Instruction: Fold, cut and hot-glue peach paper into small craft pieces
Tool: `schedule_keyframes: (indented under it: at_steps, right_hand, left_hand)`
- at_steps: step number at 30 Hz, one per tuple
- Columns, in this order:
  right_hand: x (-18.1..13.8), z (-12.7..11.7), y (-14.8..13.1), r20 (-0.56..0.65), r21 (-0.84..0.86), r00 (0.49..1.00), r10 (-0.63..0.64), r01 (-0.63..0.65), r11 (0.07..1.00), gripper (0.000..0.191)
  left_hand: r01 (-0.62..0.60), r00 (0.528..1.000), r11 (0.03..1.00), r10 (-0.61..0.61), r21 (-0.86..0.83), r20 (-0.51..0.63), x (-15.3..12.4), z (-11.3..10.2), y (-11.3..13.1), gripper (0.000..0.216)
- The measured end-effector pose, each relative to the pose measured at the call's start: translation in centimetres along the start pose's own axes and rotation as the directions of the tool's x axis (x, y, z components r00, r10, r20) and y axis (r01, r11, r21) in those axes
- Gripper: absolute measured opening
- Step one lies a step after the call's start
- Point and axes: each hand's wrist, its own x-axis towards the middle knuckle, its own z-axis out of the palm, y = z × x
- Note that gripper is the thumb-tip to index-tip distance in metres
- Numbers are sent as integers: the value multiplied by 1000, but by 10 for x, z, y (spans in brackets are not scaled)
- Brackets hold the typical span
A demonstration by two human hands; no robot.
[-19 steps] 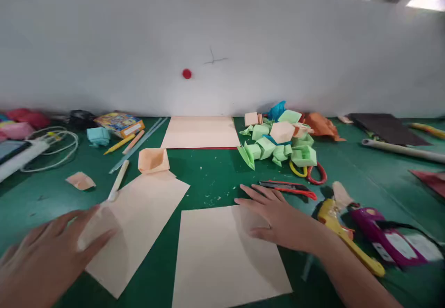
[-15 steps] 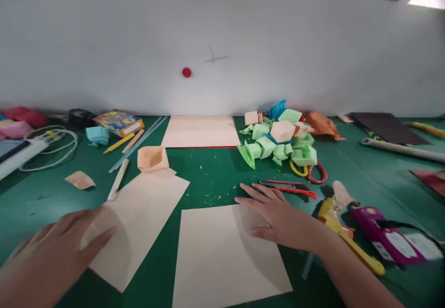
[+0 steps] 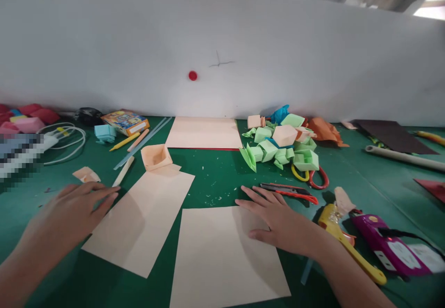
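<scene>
A square sheet of pale peach paper point(image 3: 222, 257) lies in front of me on the green mat point(image 3: 215, 178). My right hand point(image 3: 274, 217) rests flat on its upper right corner, fingers stretched out. A second peach sheet point(image 3: 146, 220) lies to the left, tilted. My left hand point(image 3: 73, 210) hovers at that sheet's left edge, fingers extended toward a cream stick point(image 3: 123, 172), holding nothing. A small folded peach paper box point(image 3: 156, 156) sits at the second sheet's far corner.
A pile of green and peach folded paper pieces point(image 3: 281, 146), scissors point(image 3: 309, 176), a red utility knife point(image 3: 288, 190), a yellow glue gun point(image 3: 347, 243) and a purple packet point(image 3: 392, 248) lie right. More peach paper point(image 3: 205, 133) lies by the white wall. Pencils, a colourful box point(image 3: 125, 122) and cables lie left.
My left hand has moved up and off the left sheet toward the cream stick. The right hand stays on the front sheet. The view has shifted slightly.
</scene>
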Motion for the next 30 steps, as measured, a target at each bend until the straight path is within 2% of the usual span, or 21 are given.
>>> schedule_keyframes:
  at_steps: [2, 4, 6, 8, 10, 12, 13, 16, 19, 21, 24, 26, 28, 29, 30]
  right_hand:
    - [0, 0, 0, -19, 1, 1000, -16, 16, 1000, 61]
    - [1, 1, 1, -44, 1, 999, -31, 31, 1000, 59]
    - [3, 2, 1, -78, 5, 996, -37, 38, 999, 59]
    - [5, 2, 1, -133, 22, 990, -46, 50, 999, 57]
    - [8, 3, 1, -225, 42, 974, -43, 53, 998, 39]
    - [11, 3, -1, -314, 61, 949, -7, 27, 998, 16]
    - [12, 3, -2, -343, 89, 939, 35, -4, 996, 11]
    - [14, 1, -3, -371, 308, 908, 193, -76, 948, 11]
    - [14, 0, -2, -429, 534, 859, 278, -7, 846, 6]
    - [14, 0, -1, -476, 583, 828, 296, 45, 811, 6]
    - [14, 2, -1, -553, 516, 781, 291, 46, 855, 9]
    - [14, 3, -3, -665, 347, 705, 247, -1, 938, 13]
    - [13, 5, -6, -745, 159, 649, 155, -53, 986, 19]
    - [12, 6, -8, -749, 91, 654, 105, -55, 994, 23]
    - [11, 7, -11, -730, 44, 681, 58, -37, 998, 25]
  left_hand:
    - [76, 995, 992, -68, 101, -75, 6, -12, 14, 47]
    - [116, 979, 987, -95, 107, -180, 9, -23, 36, 42]
    - [-26, 983, 999, 34, 43, -183, 10, -30, 63, 35]
    - [-268, 958, 959, 254, -97, -133, 12, -31, 90, 29]
    - [-358, 934, 902, 349, -241, -80, 16, -26, 116, 39]
    - [-286, 955, 890, 297, -356, -25, 22, -15, 137, 60]
    - [-237, 968, 881, 251, -409, -19, 25, -10, 146, 66]
    - [-85, 990, 829, 133, -553, 47, 39, 1, 164, 75]
    - [100, 985, 719, 26, -688, 170, 54, -3, 171, 67]
    - [179, 974, 616, 2, -768, 228, 65, -10, 174, 71]
    - [248, 945, 503, 60, -828, 320, 78, -15, 177, 68]
    - [246, 932, 509, 111, -825, 346, 81, -13, 179, 55]
    - [172, 949, 553, 129, -815, 288, 79, -9, 180, 44]
    - [115, 964, 578, 131, -808, 231, 75, -6, 180, 41]
    - [47, 977, 602, 140, -797, 163, 71, -3, 179, 40]
